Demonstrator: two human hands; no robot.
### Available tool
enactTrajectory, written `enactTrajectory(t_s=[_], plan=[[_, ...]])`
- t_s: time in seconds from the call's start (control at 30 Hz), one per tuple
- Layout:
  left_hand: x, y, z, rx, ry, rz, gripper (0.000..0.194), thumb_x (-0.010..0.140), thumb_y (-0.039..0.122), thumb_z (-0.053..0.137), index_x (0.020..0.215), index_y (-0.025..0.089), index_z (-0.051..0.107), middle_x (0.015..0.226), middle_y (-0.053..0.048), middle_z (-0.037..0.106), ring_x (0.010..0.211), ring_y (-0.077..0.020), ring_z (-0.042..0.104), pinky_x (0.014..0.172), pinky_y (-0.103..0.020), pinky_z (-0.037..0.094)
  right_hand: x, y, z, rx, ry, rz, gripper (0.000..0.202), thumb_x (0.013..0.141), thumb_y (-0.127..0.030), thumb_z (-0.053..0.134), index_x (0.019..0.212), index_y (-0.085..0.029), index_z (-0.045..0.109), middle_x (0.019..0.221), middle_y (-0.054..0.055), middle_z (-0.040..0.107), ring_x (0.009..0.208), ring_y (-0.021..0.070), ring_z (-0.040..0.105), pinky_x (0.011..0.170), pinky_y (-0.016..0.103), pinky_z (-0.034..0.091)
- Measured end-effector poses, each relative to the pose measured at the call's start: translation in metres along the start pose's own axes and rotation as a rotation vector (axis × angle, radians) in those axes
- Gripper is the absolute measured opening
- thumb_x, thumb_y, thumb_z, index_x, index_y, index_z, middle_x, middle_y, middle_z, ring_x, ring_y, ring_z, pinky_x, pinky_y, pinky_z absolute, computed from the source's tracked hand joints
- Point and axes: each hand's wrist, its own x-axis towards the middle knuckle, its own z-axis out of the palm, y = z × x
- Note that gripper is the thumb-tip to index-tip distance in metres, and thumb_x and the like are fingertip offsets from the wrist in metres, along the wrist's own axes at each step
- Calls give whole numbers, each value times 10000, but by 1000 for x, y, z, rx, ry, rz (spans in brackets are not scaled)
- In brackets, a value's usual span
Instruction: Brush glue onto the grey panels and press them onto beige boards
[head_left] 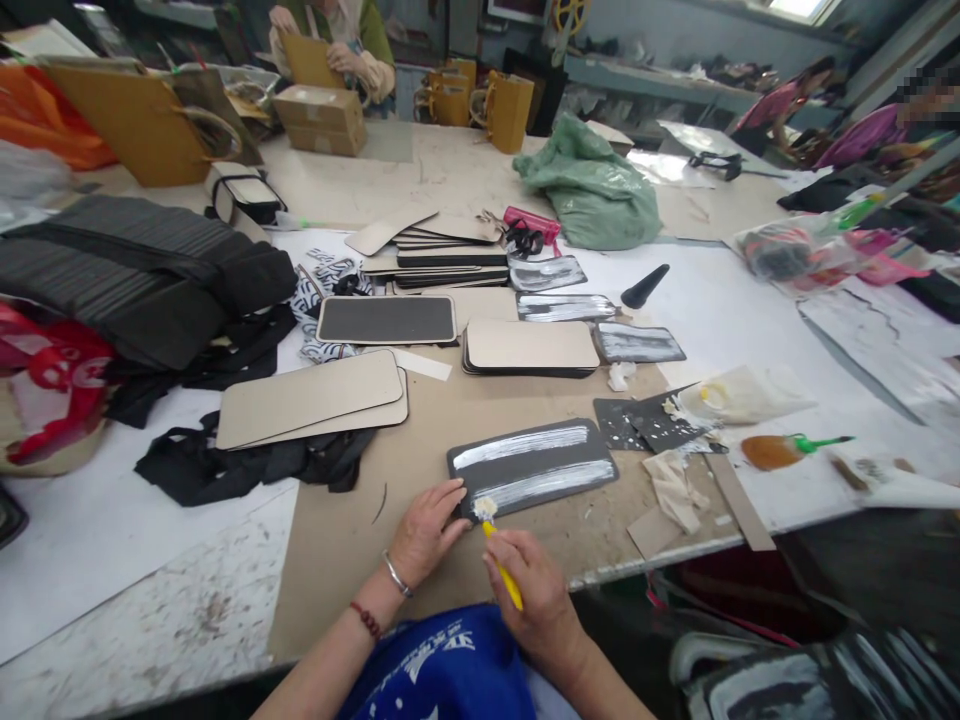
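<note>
A dark rectangular panel (534,468) with rounded corners lies on brown board in front of me, with two long streaks of white paste across it. At its left end, my left hand (427,530) grips the edge with fingers and thumb. My right hand (532,585) is closed around a brush (511,588) with a yellow handle. The pale bristles touch the panel's lower left corner, near my left fingertips. Beside the panel, at right, are paste-spotted dark scraps (645,424) and a crumpled cloth (675,490).
Beige panels (532,345) are stacked behind, with more (315,400) at left over black straps. Several paste-streaked pieces (641,342) lie beyond. An orange-brown bottle (769,452), a green bag (592,185) and a dark bundle (135,280) surround the work. Other people work farther back.
</note>
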Motion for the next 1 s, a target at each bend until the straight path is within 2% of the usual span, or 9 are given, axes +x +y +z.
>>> enactTrajectory(t_s=[0.1, 0.23, 0.4, 0.47, 0.57, 0.63, 0.83, 0.9, 1.0], plan=[[0, -3, 0, -34, -14, -5, 295, 782, 225, 588, 1066, 156, 548, 1109, -111, 613, 1001, -206, 584, 850, -387, 519, 3, 2, -5, 138, 44, 98, 184, 852, -124, 460, 989, -191, 563, 861, 69, 601, 809, 155, 575, 714, 281, 514], [0, -2, 0, -65, -11, -31, 259, 781, 193, 586, 1036, 157, 559, 1109, -103, 611, 1003, -191, 573, 863, -377, 509, 14, 18, -8, 201, 177, 308, 123, 855, -227, 487, 863, -202, 607, 796, 47, 613, 777, 172, 584, 710, 322, 511], [2, 6, -3, 26, 20, -41, 216, 777, 188, 588, 989, 148, 586, 1043, -105, 614, 967, -215, 547, 836, -400, 505, 23, 40, 0, 376, 190, 633, 258, 835, -401, 503, 841, -164, 605, 816, 66, 619, 604, 156, 596, 565, 300, 530], [3, 9, -5, 72, 11, -25, 215, 781, 193, 582, 991, 146, 589, 1006, -100, 618, 940, -215, 543, 816, -391, 510, 24, 47, 0, 333, 186, 640, 275, 827, -419, 510, 829, -161, 606, 809, 68, 619, 606, 159, 597, 578, 306, 526], [2, 10, -6, 128, -17, -7, 246, 776, 215, 592, 1011, 144, 586, 1006, -100, 618, 944, -219, 537, 822, -389, 505, 32, 49, -2, 225, 191, 547, 252, 832, -404, 507, 797, -178, 612, 769, 52, 613, 683, 174, 595, 667, 322, 503], [1, 11, -6, 147, -31, 0, 291, 763, 255, 615, 1028, 141, 578, 1023, -106, 615, 963, -229, 535, 833, -398, 499, 42, 46, 2, 276, 188, 531, 249, 837, -403, 503, 804, -182, 611, 767, 46, 611, 678, 167, 592, 679, 317, 496], [3, 14, -6, 197, -55, 16, 294, 772, 286, 605, 1034, 158, 572, 1012, -108, 627, 963, -241, 554, 804, -406, 506, 66, 50, 30, 583, 205, 734, 383, 785, -521, 525, 844, -148, 590, 826, 74, 623, 595, 168, 607, 599, 316, 528], [4, 15, -5, 211, -57, 20, 288, 774, 287, 603, 1027, 155, 571, 1005, -108, 630, 947, -240, 558, 803, -408, 506, 64, 62, 28, 552, 225, 761, 406, 769, -538, 536, 854, -145, 591, 817, 75, 627, 601, 176, 615, 608, 324, 528], [4, 15, -5, 218, -42, 34, 285, 777, 299, 599, 1021, 155, 570, 997, -106, 633, 923, -237, 563, 801, -413, 506, 53, 89, 4, 434, 301, 777, 416, 751, -545, 552, 865, -147, 591, 822, 83, 641, 613, 186, 624, 636, 336, 523]])
